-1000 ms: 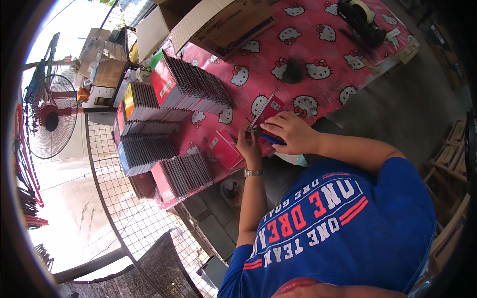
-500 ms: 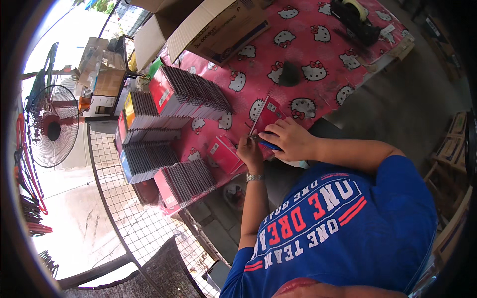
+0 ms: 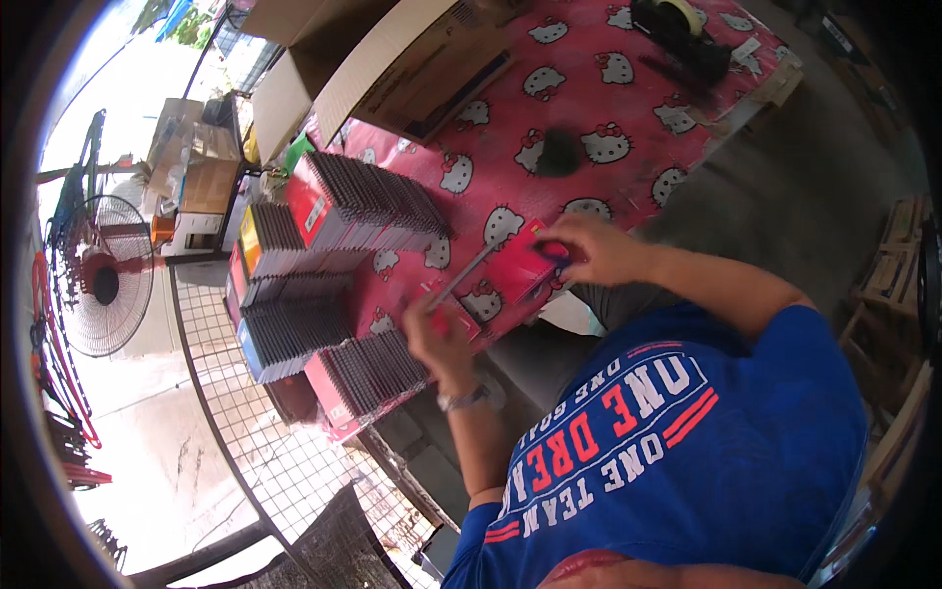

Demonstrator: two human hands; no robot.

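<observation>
Thin red rectangular booklet (image 3: pixel 500 270), long axis running between both hands; left hand (image 3: pixel 440 334) fingers pinch its near end; right hand (image 3: pixel 594 250) fingers clasp the far end, above the red patterned worktop (image 3: pixel 608 108).

A second ago the two hands were close together at the near edge of the tabletop (image 3: pixel 628 108), both on a red booklet (image 3: pixel 510 270) held up on edge. Now they have drawn apart: the left hand (image 3: pixel 439 337) has dropped toward the near edge, just beside the row of booklets (image 3: pixel 368 378) at the near left corner, while the right hand (image 3: pixel 589 250) grips the booklet's other end. The booklet now lies flatter, stretched between them.
</observation>
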